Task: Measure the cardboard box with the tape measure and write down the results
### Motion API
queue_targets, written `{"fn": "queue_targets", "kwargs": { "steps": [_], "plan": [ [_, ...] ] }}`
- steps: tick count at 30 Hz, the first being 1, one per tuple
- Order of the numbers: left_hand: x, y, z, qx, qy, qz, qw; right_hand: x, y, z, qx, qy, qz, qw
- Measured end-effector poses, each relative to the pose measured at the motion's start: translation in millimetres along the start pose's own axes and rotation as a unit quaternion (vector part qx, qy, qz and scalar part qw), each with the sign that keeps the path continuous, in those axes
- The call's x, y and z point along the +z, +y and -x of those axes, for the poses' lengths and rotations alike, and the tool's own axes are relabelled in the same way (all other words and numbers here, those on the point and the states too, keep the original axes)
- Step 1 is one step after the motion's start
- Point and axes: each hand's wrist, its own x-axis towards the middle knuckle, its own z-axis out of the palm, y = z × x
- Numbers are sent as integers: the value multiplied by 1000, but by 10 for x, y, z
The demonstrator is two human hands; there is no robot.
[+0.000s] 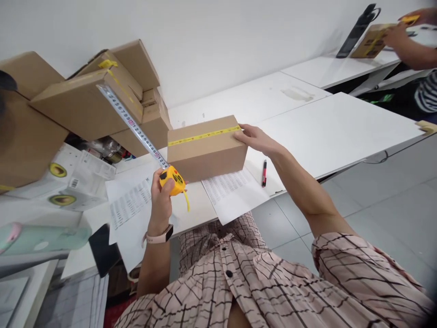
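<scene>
The left hand (pixel 160 199) grips a tape measure (pixel 174 179), its blade (pixel 133 126) extended beyond the fist, while the right clasps the adjacent end of a carton (pixel 208 160) between both hands; accurate reading probably requires laying the blade flush along one edge.

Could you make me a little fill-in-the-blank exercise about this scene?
1. The left hand holds a yellow ____, its numbered blade extended.
2. The right hand touches a cardboard box whose tape strip is coloured ____.
3. A red-and-black ____ lies on the white table.
4. The wristband is on the person's ____ wrist.

Missing words: tape measure; yellow; pen; left.
</scene>
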Motion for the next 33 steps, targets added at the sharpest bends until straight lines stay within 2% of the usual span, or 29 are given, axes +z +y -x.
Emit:
{"fn": "queue_targets", "kwargs": {
  "steps": [4, 7, 11, 14, 17, 20, 23, 26, 29, 31, 33],
  "plan": [
    [12, -67, -50, 74, 4, -22, 997, 49, 119, -103, -119, 32, -8, 992],
    [-25, -276, -52, 56, -4, -25, 998, 155, 392, -204, -145, 76, 19, 986],
    [-56, -638, 1, -39, 2, -33, 999, 346, 819, -232, -123, 103, 18, 987],
    [-49, -791, 66, -75, -1, -48, 996, 444, 1038, -133, -103, 114, -19, 988],
    [-56, -769, 197, -51, 14, -72, 996, 476, 1117, 65, -53, 116, -32, 991],
    [-96, -616, 444, -5, 20, -144, 989, 480, 1040, 344, 4, 186, 0, 983],
    [-108, -445, 746, -23, -63, -271, 960, 501, 805, 657, 36, 265, 4, 964],
    [-5, -348, 973, -72, -214, -377, 898, 525, 500, 935, 24, 269, -56, 961],
    [176, -339, 1073, -83, -340, -428, 833, 500, 265, 1133, -7, 277, -85, 957],
    [277, -369, 1096, -65, -389, -433, 810, 455, 181, 1230, -12, 295, -78, 952],
    [332, -417, 1108, -42, -412, -426, 805, 417, 148, 1314, -8, 319, -78, 944]
  ]
}}
